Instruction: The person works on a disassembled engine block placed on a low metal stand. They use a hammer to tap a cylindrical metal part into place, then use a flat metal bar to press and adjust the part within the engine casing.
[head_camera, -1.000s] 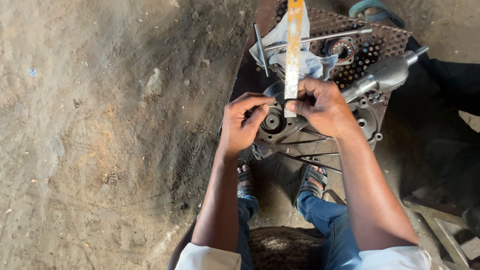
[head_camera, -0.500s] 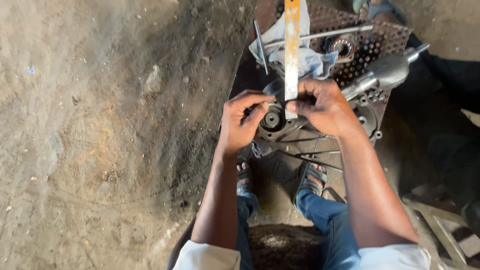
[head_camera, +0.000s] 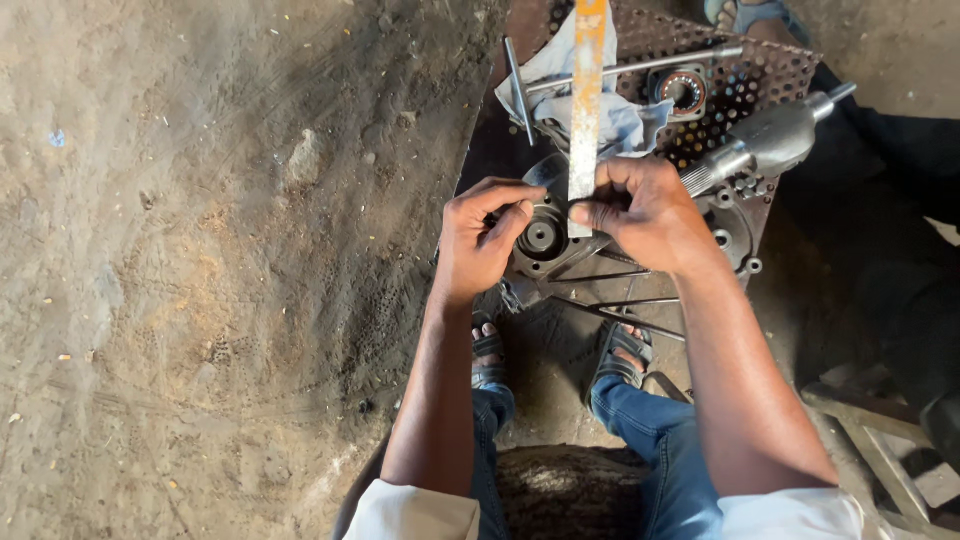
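Both my hands on a round metal housing, a flat bar standing over it.

My left hand (head_camera: 480, 240) has its fingers curled shut on the near-left edge of the round metal housing (head_camera: 545, 238), which rests on the perforated metal plate (head_camera: 760, 70). My right hand (head_camera: 645, 212) sits just right of the housing, fingers pinched closed on the lower end of a flat rusty bar (head_camera: 586, 100) whose tip touches the housing. Beyond the housing lie a blue rag (head_camera: 620, 120), a thin T-shaped rod (head_camera: 640, 68) and a bearing (head_camera: 684, 90). To the housing's far right lies a grey metal shaft (head_camera: 770, 145). My sandalled feet (head_camera: 620, 345) are just below it.
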